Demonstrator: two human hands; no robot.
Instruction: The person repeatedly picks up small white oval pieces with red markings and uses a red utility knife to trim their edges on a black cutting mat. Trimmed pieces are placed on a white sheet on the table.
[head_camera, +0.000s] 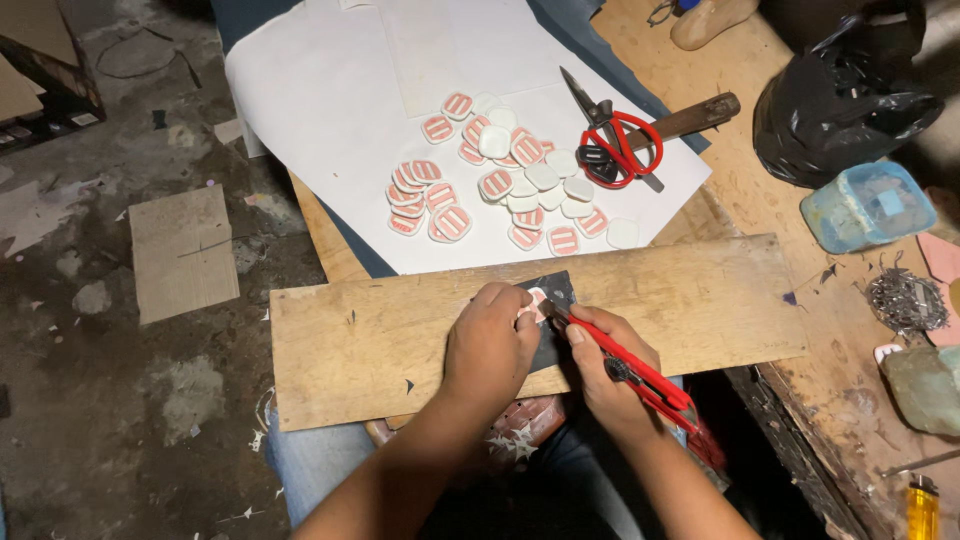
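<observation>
Red plastic knife (640, 375), right hand (605, 365), rough plank (370, 340)

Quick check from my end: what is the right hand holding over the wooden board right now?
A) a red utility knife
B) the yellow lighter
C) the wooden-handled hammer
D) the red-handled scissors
A: the right hand grips a red utility knife with its tip at the small dark piece that the left hand presses on the wooden board; the scissors lie on the white sheet.

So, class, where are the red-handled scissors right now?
In the head view, the scissors lie upper right on the white paper, beside the pile of patches, across a wooden-handled tool.
</observation>
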